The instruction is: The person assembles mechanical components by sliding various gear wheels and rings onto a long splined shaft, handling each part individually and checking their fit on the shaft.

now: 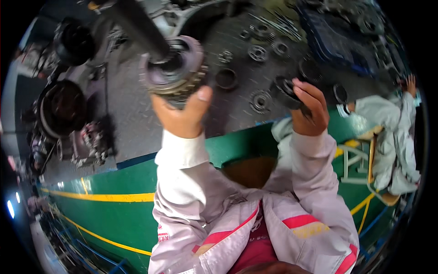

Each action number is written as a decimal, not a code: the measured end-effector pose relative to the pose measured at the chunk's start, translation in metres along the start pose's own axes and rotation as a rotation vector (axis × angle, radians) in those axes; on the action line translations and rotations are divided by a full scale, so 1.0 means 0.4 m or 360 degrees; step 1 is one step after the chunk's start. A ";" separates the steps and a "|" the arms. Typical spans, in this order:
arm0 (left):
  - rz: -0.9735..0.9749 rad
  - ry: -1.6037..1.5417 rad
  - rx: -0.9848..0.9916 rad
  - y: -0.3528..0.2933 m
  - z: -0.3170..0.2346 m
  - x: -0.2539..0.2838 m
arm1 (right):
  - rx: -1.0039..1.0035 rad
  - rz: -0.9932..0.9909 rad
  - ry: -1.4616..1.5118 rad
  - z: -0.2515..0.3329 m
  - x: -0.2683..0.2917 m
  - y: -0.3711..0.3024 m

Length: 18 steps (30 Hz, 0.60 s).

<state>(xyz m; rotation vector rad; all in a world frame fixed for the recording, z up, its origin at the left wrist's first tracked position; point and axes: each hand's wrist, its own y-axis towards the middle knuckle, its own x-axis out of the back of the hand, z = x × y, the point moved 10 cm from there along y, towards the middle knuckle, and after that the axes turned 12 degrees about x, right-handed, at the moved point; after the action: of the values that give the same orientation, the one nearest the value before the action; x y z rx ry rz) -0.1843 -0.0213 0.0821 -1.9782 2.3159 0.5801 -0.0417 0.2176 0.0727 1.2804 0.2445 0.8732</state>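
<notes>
My left hand (181, 115) is closed around the lower end of a gear shaft (157, 48), its thumb up beside the toothed rim. Stacked gears (194, 75) sit on that end, and the long dark shaft runs away to the upper left. In my right hand (312, 109) a short dark cylindrical metal part (284, 92) is pinched at its right side, just above the bench. Close by lie a toothed ring (260, 101) and a dark ring (226, 79). The right fingertips are slightly blurred.
Gears and bearings (258, 53) and thin rods (283, 26) lie on the metal bench (228, 107). A blue tray (328, 45) stands at the upper right, and round housings (62, 108) at the left. At the far right another person (388, 132) in pale clothes sits beside the bench.
</notes>
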 end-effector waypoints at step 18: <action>0.0099 -0.0211 0.0033 -0.004 -0.019 -0.037 | -0.0987 0.0790 0.0054 -0.160 -0.129 -0.130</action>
<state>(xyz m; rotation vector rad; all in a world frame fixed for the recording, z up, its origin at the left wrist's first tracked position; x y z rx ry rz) -0.1783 -0.0098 0.0927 -1.8056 2.3010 0.6668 -0.0929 0.2277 -0.0097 0.7444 -0.3188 1.2693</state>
